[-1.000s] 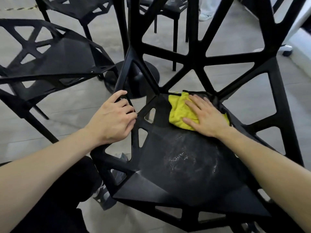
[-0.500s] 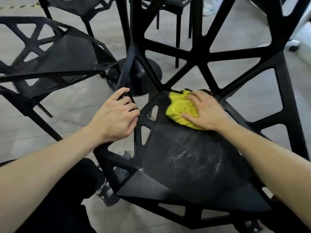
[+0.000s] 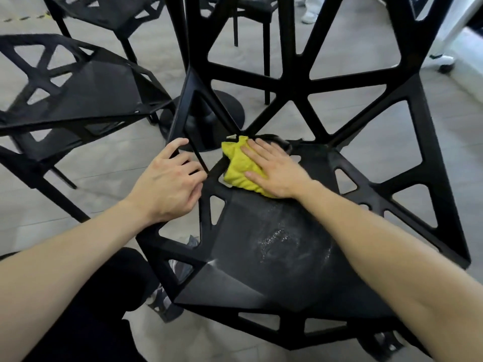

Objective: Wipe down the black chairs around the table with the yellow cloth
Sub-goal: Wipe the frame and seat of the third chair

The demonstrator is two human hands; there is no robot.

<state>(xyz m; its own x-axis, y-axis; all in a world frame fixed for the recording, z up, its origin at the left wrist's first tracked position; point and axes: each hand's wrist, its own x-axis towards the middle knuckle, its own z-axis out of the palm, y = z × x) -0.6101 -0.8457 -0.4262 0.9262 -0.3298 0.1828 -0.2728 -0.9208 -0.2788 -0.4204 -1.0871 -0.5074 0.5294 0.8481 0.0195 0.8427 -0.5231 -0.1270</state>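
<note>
A black lattice chair (image 3: pixel 274 257) stands right below me, its seat showing damp streaks in the middle. A crumpled yellow cloth (image 3: pixel 239 167) lies at the seat's back left corner, where seat and backrest meet. My right hand (image 3: pixel 277 171) presses flat on the cloth with straight fingers. My left hand (image 3: pixel 170 184) grips the chair's left frame strut, fingers curled round it.
A second black chair (image 3: pixel 78 100) stands at the left, close to this one. The table's round black base (image 3: pixel 203 118) and column sit behind the seat. More black chairs stand at the back. A person's white shoe (image 3: pixel 309 17) shows at the top. Grey floor all round.
My right hand has slid the cloth leftwards along the back of the seat into the left corner. My left hand has kept its grip on the strut.
</note>
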